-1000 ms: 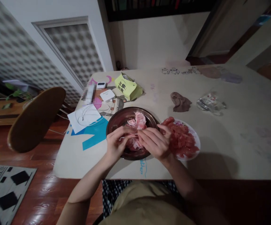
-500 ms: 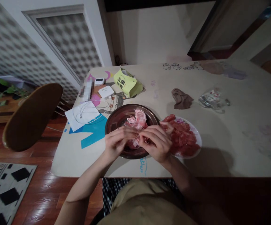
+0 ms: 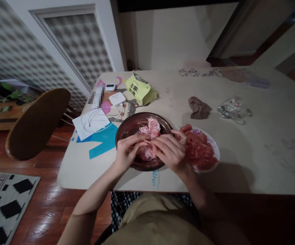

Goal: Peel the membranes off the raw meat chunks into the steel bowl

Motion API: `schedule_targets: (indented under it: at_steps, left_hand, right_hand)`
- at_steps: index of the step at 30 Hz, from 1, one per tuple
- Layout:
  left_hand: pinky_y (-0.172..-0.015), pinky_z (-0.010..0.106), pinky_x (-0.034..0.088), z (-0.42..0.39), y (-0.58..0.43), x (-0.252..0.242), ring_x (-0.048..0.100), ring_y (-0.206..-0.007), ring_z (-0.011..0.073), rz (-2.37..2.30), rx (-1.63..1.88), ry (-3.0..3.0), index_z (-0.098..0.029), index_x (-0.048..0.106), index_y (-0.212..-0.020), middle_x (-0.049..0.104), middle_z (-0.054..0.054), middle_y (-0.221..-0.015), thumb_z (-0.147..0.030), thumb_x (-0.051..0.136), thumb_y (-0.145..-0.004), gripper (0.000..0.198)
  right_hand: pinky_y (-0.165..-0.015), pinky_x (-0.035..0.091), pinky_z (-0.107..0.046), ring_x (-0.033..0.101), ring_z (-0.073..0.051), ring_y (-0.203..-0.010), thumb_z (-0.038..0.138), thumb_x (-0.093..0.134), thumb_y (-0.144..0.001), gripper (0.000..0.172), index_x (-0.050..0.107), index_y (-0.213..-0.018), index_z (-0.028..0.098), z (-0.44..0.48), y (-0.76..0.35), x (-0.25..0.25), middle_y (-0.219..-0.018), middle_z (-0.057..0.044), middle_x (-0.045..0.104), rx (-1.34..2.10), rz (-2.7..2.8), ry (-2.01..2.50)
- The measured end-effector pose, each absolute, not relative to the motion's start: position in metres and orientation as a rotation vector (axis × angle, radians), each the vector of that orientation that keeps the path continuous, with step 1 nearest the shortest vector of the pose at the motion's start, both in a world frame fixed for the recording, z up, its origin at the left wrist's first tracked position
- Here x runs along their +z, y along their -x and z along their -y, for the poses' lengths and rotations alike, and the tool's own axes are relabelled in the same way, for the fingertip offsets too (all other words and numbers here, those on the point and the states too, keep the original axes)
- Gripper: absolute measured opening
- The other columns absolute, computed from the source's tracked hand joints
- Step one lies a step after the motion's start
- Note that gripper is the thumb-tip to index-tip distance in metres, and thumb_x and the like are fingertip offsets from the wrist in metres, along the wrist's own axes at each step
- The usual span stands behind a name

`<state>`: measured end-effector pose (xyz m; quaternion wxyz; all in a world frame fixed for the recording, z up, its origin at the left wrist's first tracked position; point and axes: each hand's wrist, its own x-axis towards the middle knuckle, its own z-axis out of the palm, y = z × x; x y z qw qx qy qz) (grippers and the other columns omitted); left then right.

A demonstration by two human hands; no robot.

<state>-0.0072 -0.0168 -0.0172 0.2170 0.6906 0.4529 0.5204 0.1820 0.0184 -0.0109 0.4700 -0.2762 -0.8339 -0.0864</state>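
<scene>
Both hands meet over a dark round bowl (image 3: pixel 127 127) near the table's front edge. My left hand (image 3: pixel 127 151) and my right hand (image 3: pixel 170 152) have their fingers curled and pinched together on a pink fruit piece (image 3: pixel 147 152) held above the bowl. Pale pink peel scraps (image 3: pixel 151 126) lie in the far side of the bowl. To the right of the bowl stands a white plate (image 3: pixel 213 144) heaped with red peeled fruit flesh (image 3: pixel 200 151); my right thumb is close to its left edge.
A yellow-green packet (image 3: pixel 139 90), white small devices (image 3: pixel 117 98), a sheet of paper with a white cable (image 3: pixel 92 122), a brown crumpled cloth (image 3: pixel 198 108) and a clear plastic wrapper (image 3: pixel 231 109) lie on the beige table (image 3: pixel 252 143). A brown chair (image 3: pixel 39 124) stands at left.
The hands stay pinched on the fruit piece over the bowl, with only small finger shifts. The view has shifted slightly.
</scene>
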Motion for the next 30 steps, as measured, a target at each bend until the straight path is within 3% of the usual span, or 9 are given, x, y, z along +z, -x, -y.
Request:
schedule_targets:
  at_steps: [4, 12, 16, 22, 30]
  left_hand:
    - [-0.086, 0.027, 0.061, 0.019, 0.007, -0.016, 0.076, -0.091, 0.0165, -1.176, 1.417, -1.998, -0.020, 0.078, -0.104, 0.080, 0.007, -0.097, -0.015, 0.061, -0.097, 0.019]
    - [-0.091, 0.035, 0.064, 0.022, 0.010, -0.022, 0.075, -0.109, 0.0194, -0.984, 1.555, -2.179, -0.027, 0.073, -0.120, 0.079, 0.007, -0.113, -0.005, 0.049, -0.098, 0.039]
    - [-0.089, 0.034, 0.064, 0.023, 0.010, -0.024, 0.077, -0.104, 0.0196, -1.028, 1.589, -2.114, -0.024, 0.076, -0.115, 0.080, 0.007, -0.110, -0.010, 0.052, -0.099, 0.032]
    - [-0.085, 0.026, 0.063, 0.020, 0.010, -0.021, 0.079, -0.092, 0.0179, -1.213, 1.536, -1.983, -0.022, 0.078, -0.115, 0.081, 0.007, -0.106, -0.019, 0.065, -0.096, 0.023]
    - [-0.079, 0.025, 0.063, 0.016, 0.008, -0.017, 0.079, -0.084, 0.0184, -1.257, 1.418, -1.921, -0.023, 0.079, -0.113, 0.082, 0.007, -0.102, -0.023, 0.068, -0.095, 0.021]
  right_hand:
    - [-0.096, 0.044, -0.038, 0.070, -0.013, -0.076, 0.007, 0.063, -0.088, 0.017, 0.064, -0.087, 0.024, -0.015, -0.180, -0.010, -0.079, 0.005, 0.075, -0.155, 2.001, 0.725]
    - [-0.099, 0.046, -0.039, 0.072, -0.014, -0.077, 0.009, 0.067, -0.088, 0.015, 0.064, -0.087, 0.023, -0.008, -0.177, -0.006, -0.081, 0.004, 0.076, -0.009, 1.903, 0.732]
    - [-0.105, 0.045, -0.042, 0.073, -0.014, -0.079, 0.012, 0.067, -0.090, 0.014, 0.068, -0.091, 0.025, -0.008, -0.179, -0.006, -0.083, 0.005, 0.077, 0.019, 1.901, 0.711]
    - [-0.108, 0.041, -0.042, 0.075, -0.015, -0.093, 0.013, 0.066, -0.094, 0.029, 0.069, -0.119, 0.027, -0.013, -0.190, -0.008, -0.099, 0.004, 0.080, -0.149, 2.081, 0.636]
    - [-0.102, 0.042, -0.042, 0.073, -0.015, -0.087, 0.015, 0.067, -0.094, 0.012, 0.069, -0.103, 0.023, -0.021, -0.192, -0.014, -0.090, 0.004, 0.079, -0.280, 2.135, 0.601]
